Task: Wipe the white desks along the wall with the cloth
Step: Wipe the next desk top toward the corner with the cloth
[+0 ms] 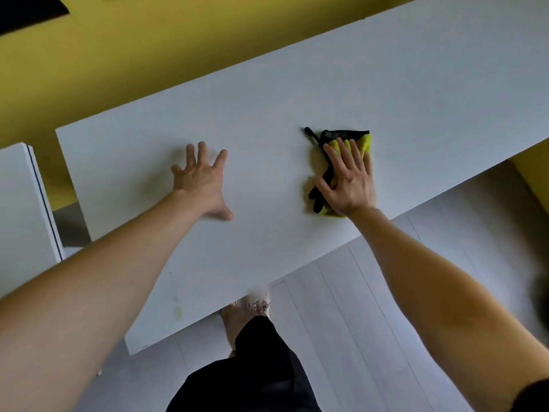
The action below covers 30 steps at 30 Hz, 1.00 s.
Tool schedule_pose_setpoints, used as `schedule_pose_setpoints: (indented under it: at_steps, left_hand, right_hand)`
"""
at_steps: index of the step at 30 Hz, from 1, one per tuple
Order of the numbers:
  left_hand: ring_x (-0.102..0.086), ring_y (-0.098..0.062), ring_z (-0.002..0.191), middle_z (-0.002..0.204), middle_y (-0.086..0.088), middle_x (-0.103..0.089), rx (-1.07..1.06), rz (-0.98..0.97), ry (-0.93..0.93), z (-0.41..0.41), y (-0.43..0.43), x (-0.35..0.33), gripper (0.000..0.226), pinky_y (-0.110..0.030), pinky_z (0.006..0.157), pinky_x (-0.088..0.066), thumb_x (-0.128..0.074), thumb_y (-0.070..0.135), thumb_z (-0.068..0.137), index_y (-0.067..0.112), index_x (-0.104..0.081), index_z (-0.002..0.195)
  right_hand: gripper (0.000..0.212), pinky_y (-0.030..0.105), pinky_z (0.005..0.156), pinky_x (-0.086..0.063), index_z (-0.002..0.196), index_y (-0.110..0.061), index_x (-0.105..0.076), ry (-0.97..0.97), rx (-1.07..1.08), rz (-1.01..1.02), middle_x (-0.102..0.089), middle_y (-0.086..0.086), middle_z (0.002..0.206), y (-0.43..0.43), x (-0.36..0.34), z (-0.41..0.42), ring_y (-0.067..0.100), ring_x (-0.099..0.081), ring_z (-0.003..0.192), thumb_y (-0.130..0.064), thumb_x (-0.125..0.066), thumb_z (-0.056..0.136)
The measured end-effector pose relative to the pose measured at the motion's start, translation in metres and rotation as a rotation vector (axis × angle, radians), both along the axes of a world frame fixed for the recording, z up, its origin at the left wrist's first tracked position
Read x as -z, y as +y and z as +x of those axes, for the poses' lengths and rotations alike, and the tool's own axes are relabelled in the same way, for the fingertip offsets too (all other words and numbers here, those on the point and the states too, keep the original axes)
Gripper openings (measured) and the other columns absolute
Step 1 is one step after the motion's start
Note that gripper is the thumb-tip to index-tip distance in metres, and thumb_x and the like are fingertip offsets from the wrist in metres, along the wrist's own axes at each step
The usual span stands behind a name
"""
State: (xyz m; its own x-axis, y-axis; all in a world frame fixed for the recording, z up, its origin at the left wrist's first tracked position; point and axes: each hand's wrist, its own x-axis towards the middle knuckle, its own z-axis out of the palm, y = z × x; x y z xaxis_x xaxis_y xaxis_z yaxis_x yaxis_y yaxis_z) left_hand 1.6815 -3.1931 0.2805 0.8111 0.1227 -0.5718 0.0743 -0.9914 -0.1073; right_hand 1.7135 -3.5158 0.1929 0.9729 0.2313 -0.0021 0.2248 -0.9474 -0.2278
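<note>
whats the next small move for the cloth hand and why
Probably slide the right hand, pressed flat on the cloth, leftward across the white desk toward the left hand. The cloth sits near the front edge, the left hand is braced flat, and the stretch between them lies bare.

a crumpled yellow-green cloth (364, 142) with black trim lies flat on the white bench (267, 114), near its front edge, toward the right.
</note>
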Motion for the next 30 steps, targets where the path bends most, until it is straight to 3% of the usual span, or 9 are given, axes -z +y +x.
schedule_pose_setpoints:
  at_steps: [4, 8, 11, 13, 19, 21, 24, 27, 30]
  left_hand:
    - [0.016, -0.045, 0.165, 0.176, -0.015, 0.024, -0.033, 0.014, 0.065, 0.029, -0.005, 0.009, 0.178, -0.081, 0.119, -0.026, -0.104, 0.065, 0.045, 0.033, 0.02, 0.168]
    - [0.006, -0.044, 0.165, 0.176, -0.011, 0.015, -0.015, 0.012, 0.066, 0.034, 0.002, 0.019, 0.176, -0.082, 0.112, -0.037, -0.103, 0.07, 0.038, 0.036, 0.011, 0.168]
    - [0.004, -0.043, 0.165, 0.176, -0.01, 0.014, -0.005, 0.014, 0.038, 0.034, 0.004, 0.023, 0.176, -0.078, 0.112, -0.04, -0.102, 0.073, 0.038, 0.037, 0.011, 0.168]
    - [0.005, -0.042, 0.166, 0.176, -0.01, 0.016, 0.006, 0.018, 0.039, 0.035, 0.005, 0.025, 0.177, -0.076, 0.113, -0.041, -0.101, 0.074, 0.039, 0.037, 0.014, 0.168]
    - [0.007, -0.043, 0.165, 0.176, -0.011, 0.02, 0.031, 0.021, 0.028, 0.034, 0.009, 0.03, 0.178, -0.075, 0.112, -0.042, -0.098, 0.078, 0.038, 0.039, 0.018, 0.166]
    - [0.008, -0.043, 0.166, 0.176, -0.011, 0.021, 0.037, 0.01, 0.026, 0.034, 0.009, 0.026, 0.177, -0.075, 0.113, -0.041, -0.098, 0.078, 0.039, 0.039, 0.019, 0.167]
    - [0.01, -0.043, 0.166, 0.176, -0.011, 0.023, 0.009, -0.009, 0.039, 0.033, 0.008, 0.02, 0.177, -0.076, 0.114, -0.038, -0.099, 0.077, 0.04, 0.04, 0.019, 0.167]
    - [0.015, -0.041, 0.166, 0.175, -0.009, 0.028, -0.026, -0.021, 0.046, 0.033, 0.006, 0.019, 0.177, -0.076, 0.116, -0.036, -0.099, 0.075, 0.04, 0.041, 0.021, 0.166]
    - [0.019, -0.037, 0.166, 0.175, -0.006, 0.033, -0.035, -0.023, 0.05, 0.033, 0.007, 0.017, 0.177, -0.074, 0.122, -0.031, -0.098, 0.076, 0.043, 0.042, 0.025, 0.165]
  right_hand:
    - [0.078, 0.063, 0.134, -0.008, 0.169, -0.03, -0.035, -0.027, 0.041, -0.009, -0.02, 0.004, 0.181, 0.031, 0.004, -0.029, 0.033, -0.009, 0.169, -0.061, -0.051, 0.1]
    - [0.078, 0.067, 0.133, -0.007, 0.171, -0.028, -0.031, 0.023, -0.541, -0.033, -0.012, 0.006, 0.182, 0.035, 0.001, -0.084, 0.036, -0.002, 0.169, -0.059, -0.053, 0.103]
    - [0.08, 0.06, 0.135, -0.005, 0.172, -0.029, -0.029, 0.072, -0.843, -0.07, -0.011, 0.002, 0.183, 0.01, 0.0, -0.037, 0.031, -0.002, 0.169, -0.061, -0.055, 0.103]
    - [0.081, 0.061, 0.135, -0.009, 0.172, -0.026, -0.03, 0.045, -0.765, -0.082, -0.016, 0.004, 0.182, -0.009, 0.002, 0.019, 0.032, -0.008, 0.169, -0.061, -0.056, 0.104]
    - [0.078, 0.058, 0.135, -0.008, 0.167, -0.033, -0.038, -0.017, 0.085, -0.021, -0.025, 0.0, 0.18, 0.033, 0.009, 0.085, 0.029, -0.012, 0.168, -0.062, -0.051, 0.095]
    - [0.08, 0.063, 0.133, -0.009, 0.165, -0.029, -0.043, -0.04, 0.017, -0.003, -0.026, 0.005, 0.179, 0.057, 0.006, 0.057, 0.035, -0.014, 0.168, -0.058, -0.057, 0.092]
    - [0.088, 0.07, 0.13, -0.011, 0.17, -0.023, -0.034, 0.006, -0.469, -0.045, -0.019, 0.01, 0.181, 0.076, 0.001, -0.004, 0.041, -0.008, 0.168, -0.057, -0.06, 0.093]
    - [0.088, 0.061, 0.135, -0.001, 0.174, -0.031, -0.021, 0.063, -0.904, -0.122, -0.008, 0.003, 0.183, 0.057, -0.002, 0.014, 0.032, 0.003, 0.169, -0.061, -0.055, 0.098]
    - [0.088, 0.063, 0.134, -0.012, 0.172, -0.028, -0.027, 0.025, -0.66, -0.083, -0.017, 0.003, 0.182, 0.039, 0.001, 0.112, 0.031, -0.008, 0.169, -0.065, -0.055, 0.098]
